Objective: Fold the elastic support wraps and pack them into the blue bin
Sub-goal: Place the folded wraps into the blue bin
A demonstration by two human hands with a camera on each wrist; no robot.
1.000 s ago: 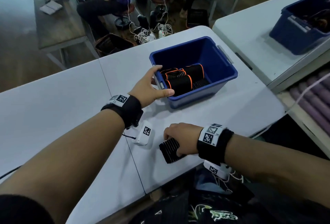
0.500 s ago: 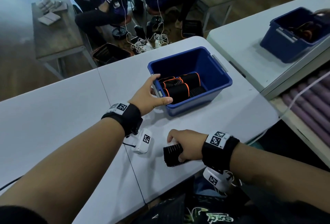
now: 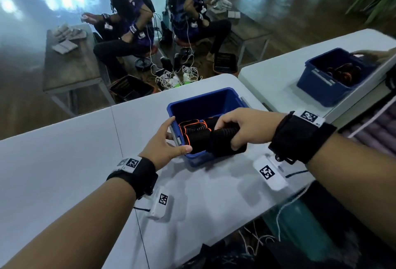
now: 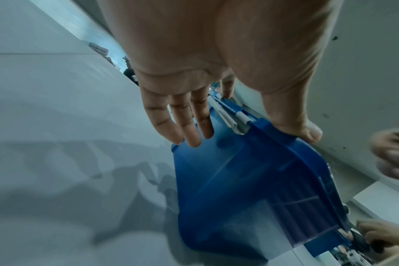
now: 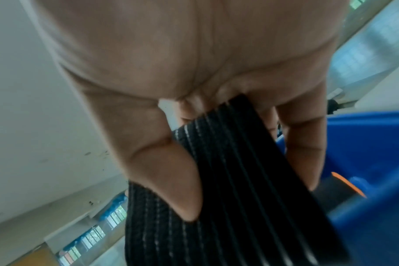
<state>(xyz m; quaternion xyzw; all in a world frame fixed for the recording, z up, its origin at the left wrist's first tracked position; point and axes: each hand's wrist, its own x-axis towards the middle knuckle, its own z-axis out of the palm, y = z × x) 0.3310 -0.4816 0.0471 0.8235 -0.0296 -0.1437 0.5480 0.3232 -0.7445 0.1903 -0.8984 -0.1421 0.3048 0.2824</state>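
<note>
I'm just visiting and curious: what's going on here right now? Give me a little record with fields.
Left hand: grips the near corner rim of the blue plastic bin, thumb on the rim, fingers on the outer wall
Right hand: holds a folded black ribbed elastic wrap over the bin's near edge
Inside bin: folded black wraps with orange trim
Surface: white folding table
Wrap: not yet released

No legible txt, only coded marker tags on wristbands [image 3: 308,116]
</note>
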